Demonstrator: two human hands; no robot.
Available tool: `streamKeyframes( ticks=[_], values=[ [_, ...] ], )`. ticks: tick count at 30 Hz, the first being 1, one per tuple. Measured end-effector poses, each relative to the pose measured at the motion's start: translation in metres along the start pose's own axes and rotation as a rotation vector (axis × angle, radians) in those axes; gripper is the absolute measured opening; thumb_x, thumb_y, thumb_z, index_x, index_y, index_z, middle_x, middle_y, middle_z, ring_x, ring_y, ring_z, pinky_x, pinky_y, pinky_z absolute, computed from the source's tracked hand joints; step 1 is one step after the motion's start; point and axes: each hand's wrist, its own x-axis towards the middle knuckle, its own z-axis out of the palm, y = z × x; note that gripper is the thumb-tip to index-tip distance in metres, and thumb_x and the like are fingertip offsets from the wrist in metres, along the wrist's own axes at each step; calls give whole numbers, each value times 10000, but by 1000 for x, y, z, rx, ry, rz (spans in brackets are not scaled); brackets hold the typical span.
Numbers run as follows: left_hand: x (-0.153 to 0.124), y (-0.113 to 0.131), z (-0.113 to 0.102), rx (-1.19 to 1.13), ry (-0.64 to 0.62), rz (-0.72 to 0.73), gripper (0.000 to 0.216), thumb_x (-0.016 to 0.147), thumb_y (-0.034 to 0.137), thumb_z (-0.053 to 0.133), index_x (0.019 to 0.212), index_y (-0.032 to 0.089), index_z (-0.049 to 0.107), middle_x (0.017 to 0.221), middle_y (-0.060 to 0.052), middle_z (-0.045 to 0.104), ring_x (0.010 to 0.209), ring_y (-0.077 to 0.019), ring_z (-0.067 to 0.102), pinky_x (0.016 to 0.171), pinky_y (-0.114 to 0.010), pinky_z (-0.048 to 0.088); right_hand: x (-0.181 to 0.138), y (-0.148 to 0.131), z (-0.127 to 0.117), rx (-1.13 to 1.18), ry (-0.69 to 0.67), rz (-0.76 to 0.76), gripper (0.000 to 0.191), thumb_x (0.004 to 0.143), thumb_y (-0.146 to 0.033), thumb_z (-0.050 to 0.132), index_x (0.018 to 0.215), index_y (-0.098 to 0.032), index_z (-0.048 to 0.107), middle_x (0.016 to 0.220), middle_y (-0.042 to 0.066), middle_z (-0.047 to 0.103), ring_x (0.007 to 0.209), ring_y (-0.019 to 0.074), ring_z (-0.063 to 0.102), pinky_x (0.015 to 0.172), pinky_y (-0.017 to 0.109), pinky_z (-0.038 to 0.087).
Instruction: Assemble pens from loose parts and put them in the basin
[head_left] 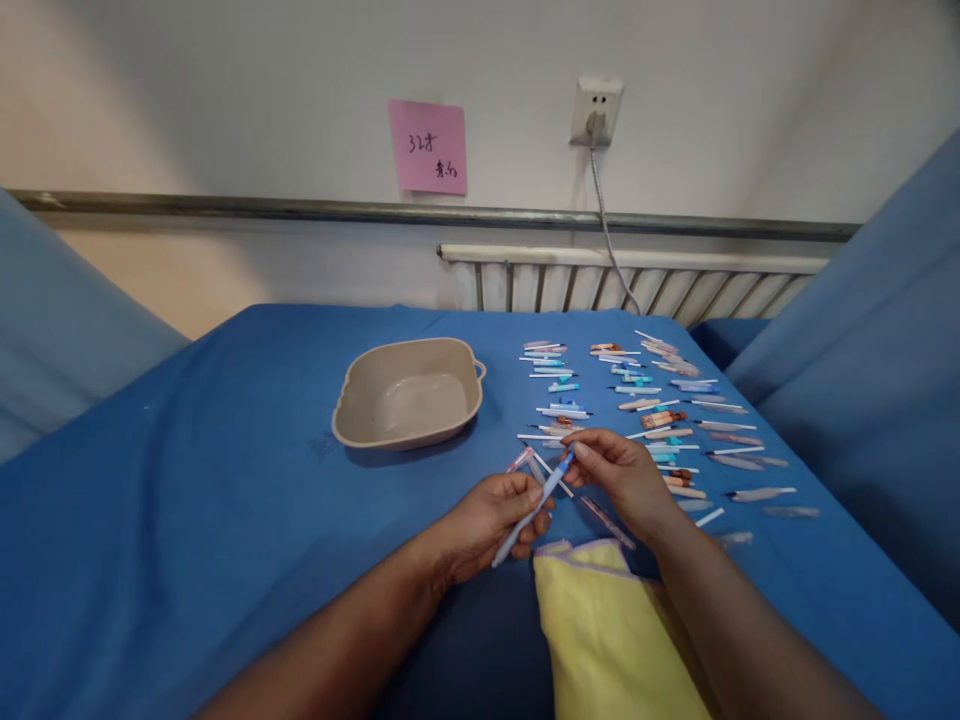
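A light-blue pen (534,515) is held slantwise above the near side of the bed-like table, its darker blue end pointing up to the right. My left hand (495,520) is closed around the pen's barrel. At the upper end, the fingers of my right hand (619,475) pinch the blue tip; what lies right under those fingertips is partly hidden. Just beyond and below my hands are a pink patterned pen barrel (607,522) and a thin white refill (553,473). A folded yellow cloth (611,630) lies between my forearms.
Rows of pen parts, such as white refills (763,493) and coloured barrels (664,420), cover the right side of the blue cloth (247,480). A beige plastic basin (409,440) stands left of them. Behind are a radiator (637,262), a rail and a plugged socket (598,112).
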Motion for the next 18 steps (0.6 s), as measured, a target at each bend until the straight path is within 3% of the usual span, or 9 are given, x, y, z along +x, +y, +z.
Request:
streamKeyframes(
  ticks=[7, 18],
  values=[
    [5, -2, -2, 115, 84, 76, 377, 720, 487, 677, 803, 148, 535, 623, 18, 582, 425, -47, 423, 393, -165, 275, 1, -4, 2, 32, -12, -10, 290, 690, -410, 725, 882, -194, 701, 791, 40, 709, 580, 141, 631, 578, 283, 507],
    [4, 0, 0, 221, 154, 176, 366, 705, 469, 692, 761, 152, 518, 608, 14, 601, 388, -36, 402, 382, -167, 268, 1, 0, 3, -33, -14, -53, 272, 735, -411, 681, 904, -198, 692, 796, 44, 713, 601, 149, 646, 591, 285, 515]
  ],
)
